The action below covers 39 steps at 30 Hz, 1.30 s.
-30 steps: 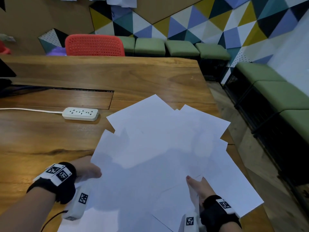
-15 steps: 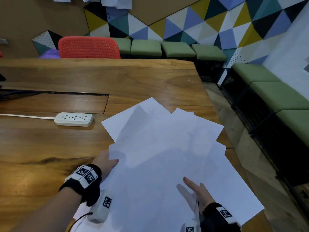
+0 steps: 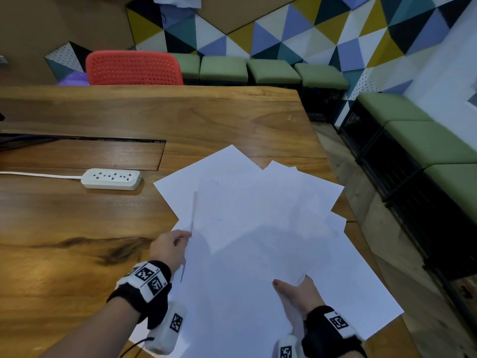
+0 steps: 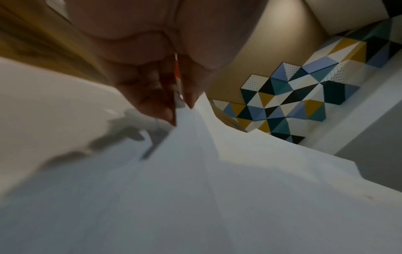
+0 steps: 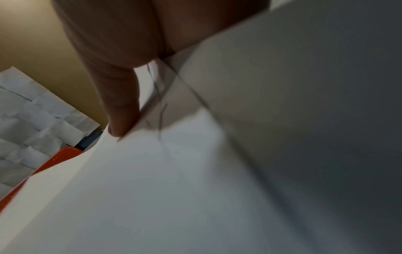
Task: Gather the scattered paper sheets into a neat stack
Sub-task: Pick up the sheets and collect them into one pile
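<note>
While the sheets remain fanned, the left edge has been drawn inward.

Since a second ago the paper sheets (image 3: 258, 228) have closed up on the left side: the left hand (image 3: 169, 248) has travelled from the near-left corner of the spread toward its middle, pushing and lifting that edge, and its fingers (image 4: 167, 103) now pinch the raised paper edge between thumb and fingertips. The right hand (image 3: 296, 293) has hardly shifted; it holds the near edge of the pile, thumb on top, other fingers hidden beneath. The sheets lie overlapped on the right end of the wooden counter (image 3: 77, 228), corners pointing several ways, one overhanging the counter's right edge. Judgement: gathering is under way but squaring is not yet done. A power strip (image 3: 111, 179) sits well apart to the left.
</note>
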### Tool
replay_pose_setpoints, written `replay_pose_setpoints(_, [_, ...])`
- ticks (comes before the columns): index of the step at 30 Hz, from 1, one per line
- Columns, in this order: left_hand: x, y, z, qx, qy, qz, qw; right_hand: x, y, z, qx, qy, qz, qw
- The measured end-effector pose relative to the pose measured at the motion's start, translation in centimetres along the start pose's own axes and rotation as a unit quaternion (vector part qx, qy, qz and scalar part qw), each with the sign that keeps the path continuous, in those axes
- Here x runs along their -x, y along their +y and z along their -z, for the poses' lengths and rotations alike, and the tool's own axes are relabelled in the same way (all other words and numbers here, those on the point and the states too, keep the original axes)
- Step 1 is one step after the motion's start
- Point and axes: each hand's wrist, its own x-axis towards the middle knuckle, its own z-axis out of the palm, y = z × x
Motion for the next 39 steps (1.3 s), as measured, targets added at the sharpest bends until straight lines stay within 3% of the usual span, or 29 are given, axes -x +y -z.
replay_pose_setpoints(4, [-0.4,-0.4,1.6,-0.016,-0.037,0.038,0.998,-0.8,1.0,-0.1,-0.003,0.002,-0.011,1.0])
replay_pose_setpoints(10, [1.3,-2.7,2.7,-0.061,-0.233,0.123,0.963,-0.5,0.9,-0.2,-0.019,-0.014,-0.005,1.0])
replay_pose_setpoints(14, [2.4,-3.1,2.4,-0.094,-0.293,0.118,0.944,-0.3,0.8,-0.4,-0.013,-0.033,0.028,0.999])
replay_pose_setpoints(15, [2.3,-3.1,2.4,-0.107,-0.29,0.11,0.945,-0.2,0.6,-0.4,-0.011,-0.033,0.038,0.999])
replay_pose_setpoints(17, [1.8,-2.8,2.8,-0.123,-0.224,0.06,0.965,0.0,-0.4,-0.2,-0.02,-0.032,0.067,0.997])
replay_pose_setpoints(19, [1.1,-1.7,3.6,-0.048,-0.13,0.026,0.99,0.2,-1.6,0.0,-0.051,-0.036,0.086,0.994])
replay_pose_setpoints(20, [0.7,-1.0,4.0,0.02,-0.113,0.03,0.993,0.4,-2.3,0.2,-0.071,-0.041,0.09,0.993])
replay_pose_setpoints(24, [1.4,2.6,4.7,0.225,-0.207,0.044,0.951,1.0,-4.9,-0.2,-0.141,-0.096,0.119,0.978])
replay_pose_setpoints(27, [2.7,4.3,4.5,0.296,-0.271,0.065,0.914,1.4,-5.3,-1.0,-0.153,-0.107,0.102,0.977])
replay_pose_setpoints(33, [3.6,3.3,5.0,0.233,-0.324,0.05,0.916,1.6,-3.6,-2.1,-0.084,-0.036,0.054,0.994])
replay_pose_setpoints(37, [4.0,1.5,4.7,0.285,-0.33,0.084,0.896,1.7,-2.2,-3.0,-0.055,-0.033,0.047,0.997])
replay_pose_setpoints(39, [4.2,0.4,3.3,0.241,-0.278,0.063,0.928,2.1,-2.0,-3.8,-0.042,-0.048,0.053,0.997])
